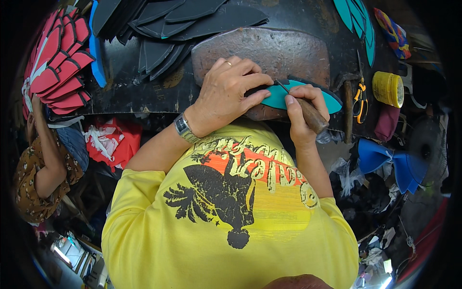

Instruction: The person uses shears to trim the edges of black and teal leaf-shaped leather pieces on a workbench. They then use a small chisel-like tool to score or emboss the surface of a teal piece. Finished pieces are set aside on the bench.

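My left hand (pixel 224 94), with a watch at the wrist and a ring, presses and grips one end of a teal and black foam sole (pixel 275 99). The sole lies over the near edge of a worn brown slab (pixel 288 48). In my right hand (pixel 299 120) is an awl-like tool (pixel 313 117) with a wooden handle. Its thin metal shaft points up and left onto the sole, between my two hands. Whether the tip pierces the foam I cannot tell. My left fingers partly hide the sole's left end.
Black sole pieces (pixel 207 19) are heaped at the far left, with teal ones (pixel 355 21) far right. A hammer (pixel 348 103), orange-handled scissors (pixel 360 98) and a yellow tub (pixel 388 89) lie right. Another person's arm (pixel 48 149) reaches toward bundled red soles (pixel 62 62).
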Available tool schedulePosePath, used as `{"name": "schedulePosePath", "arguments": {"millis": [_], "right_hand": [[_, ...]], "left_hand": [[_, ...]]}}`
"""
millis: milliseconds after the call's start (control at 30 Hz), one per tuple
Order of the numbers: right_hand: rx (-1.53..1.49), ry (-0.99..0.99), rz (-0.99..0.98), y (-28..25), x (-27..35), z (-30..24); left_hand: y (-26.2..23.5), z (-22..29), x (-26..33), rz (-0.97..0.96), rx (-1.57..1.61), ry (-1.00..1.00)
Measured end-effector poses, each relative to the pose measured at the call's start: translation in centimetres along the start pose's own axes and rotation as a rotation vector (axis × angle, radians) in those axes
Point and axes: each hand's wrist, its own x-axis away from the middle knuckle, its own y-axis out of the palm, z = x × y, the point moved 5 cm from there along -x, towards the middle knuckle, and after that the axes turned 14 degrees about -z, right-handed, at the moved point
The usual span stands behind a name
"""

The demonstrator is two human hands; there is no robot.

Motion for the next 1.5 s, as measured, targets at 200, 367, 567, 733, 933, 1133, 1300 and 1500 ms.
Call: {"name": "schedulePosePath", "arguments": {"millis": [200, 367, 567, 733, 933, 1133, 1300, 1500], "right_hand": [[-0.001, 0.002, -0.025, 0.1, -0.1, -0.1], [-0.005, 0.0, -0.051, 0.1, -0.2, -0.1], [0.006, -0.035, -0.05, 0.2, -0.4, -0.3], [0.041, -0.032, -0.072, 0.3, -0.5, -0.6], [0.197, -0.195, -0.106, 1.2, -0.6, -1.2], [0.139, -0.189, -0.165, 0.8, -0.7, -1.3], [0.157, -0.173, -0.166, 0.9, -0.6, -1.2], [0.187, -0.19, -0.104, 1.1, -0.1, -1.1]], "left_hand": [[-0.1, 0.0, -0.1, -0.017, 0.022, 0.009], [0.0, 0.0, -0.1, -0.023, 0.021, 0.008], [0.0, -0.1, -0.1, -0.021, 0.025, 0.007], [0.0, 0.0, -0.2, -0.023, 0.022, 0.004], [0.0, 0.0, -0.1, 0.002, 0.031, -0.013], [0.2, 0.1, -0.1, 0.045, 0.034, -0.011], [0.1, 0.0, 0.0, 0.049, 0.032, -0.006], [0.1, 0.1, 0.0, 0.057, 0.025, -0.014]]}}
